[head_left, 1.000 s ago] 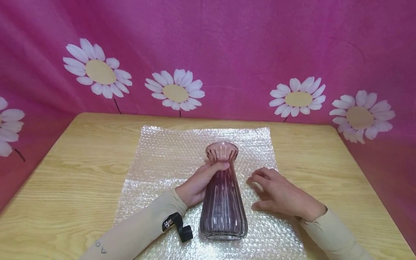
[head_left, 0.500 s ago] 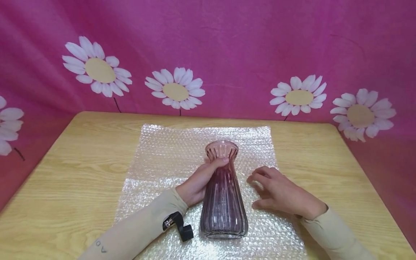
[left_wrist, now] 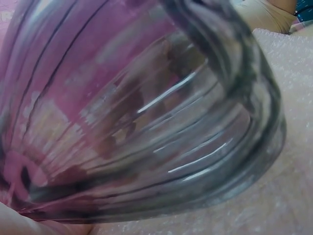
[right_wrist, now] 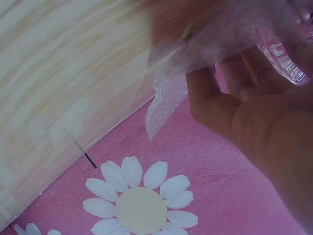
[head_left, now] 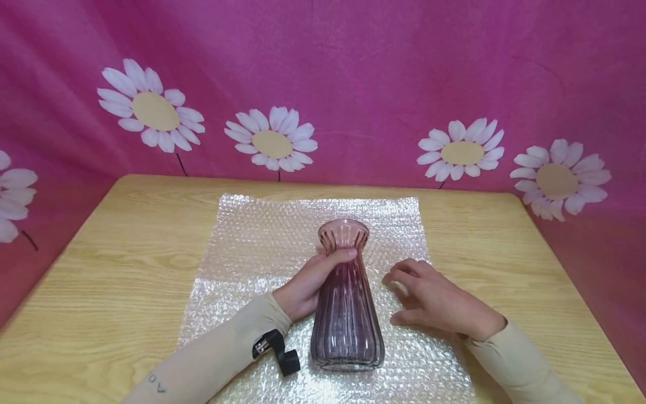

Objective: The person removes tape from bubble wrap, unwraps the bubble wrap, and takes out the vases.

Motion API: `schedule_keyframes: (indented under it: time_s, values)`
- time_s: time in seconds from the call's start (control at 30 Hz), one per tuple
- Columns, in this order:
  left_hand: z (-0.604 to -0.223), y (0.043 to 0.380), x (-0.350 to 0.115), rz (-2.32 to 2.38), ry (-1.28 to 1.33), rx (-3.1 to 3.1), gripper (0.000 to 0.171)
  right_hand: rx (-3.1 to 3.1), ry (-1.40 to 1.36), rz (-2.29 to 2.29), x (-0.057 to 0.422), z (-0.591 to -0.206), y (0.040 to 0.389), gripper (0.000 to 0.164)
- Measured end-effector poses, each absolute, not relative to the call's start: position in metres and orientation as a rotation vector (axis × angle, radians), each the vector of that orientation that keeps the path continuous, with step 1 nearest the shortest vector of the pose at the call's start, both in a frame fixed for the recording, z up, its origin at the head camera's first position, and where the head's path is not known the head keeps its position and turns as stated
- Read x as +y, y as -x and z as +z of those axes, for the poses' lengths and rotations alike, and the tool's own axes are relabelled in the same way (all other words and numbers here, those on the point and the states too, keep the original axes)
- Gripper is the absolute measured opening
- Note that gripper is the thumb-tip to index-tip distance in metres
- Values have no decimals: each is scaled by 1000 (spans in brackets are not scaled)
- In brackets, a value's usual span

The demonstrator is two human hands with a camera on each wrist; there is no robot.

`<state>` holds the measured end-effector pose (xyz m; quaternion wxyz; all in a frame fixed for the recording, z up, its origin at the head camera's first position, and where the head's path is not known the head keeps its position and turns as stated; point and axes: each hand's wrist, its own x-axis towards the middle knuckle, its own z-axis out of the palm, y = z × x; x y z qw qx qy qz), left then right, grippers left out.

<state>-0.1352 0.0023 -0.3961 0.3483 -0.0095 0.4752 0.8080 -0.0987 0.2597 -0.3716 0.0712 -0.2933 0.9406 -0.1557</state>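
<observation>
A ribbed glass vase, pink at its flared mouth and purple-grey toward the base, lies over a sheet of bubble wrap with its mouth pointing away from me. My left hand grips the vase's neck, thumb across the top; its other fingers are hidden behind the glass. The ribbed body of the vase fills most of the left wrist view. To the right of the vase, apart from it, my right hand hovers low by the wrap's right side with loosely bent fingers, holding nothing. The right wrist view shows this hand beside the vase's rim.
A light wooden table carries the bubble wrap. Behind it hangs a pink cloth printed with white daisies. A black strap dangles from my left sleeve close to the vase's base.
</observation>
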Motion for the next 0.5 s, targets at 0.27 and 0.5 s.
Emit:
schedule_keyframes:
  time_s: [0.27,0.5]
  values:
    - [-397,136,3,2098,26,1222,37,2824,872,-479,260,-372,100,61]
    - [-396,135,3,2116,0,1233,43,2813,851,-487,260,-372,99,60]
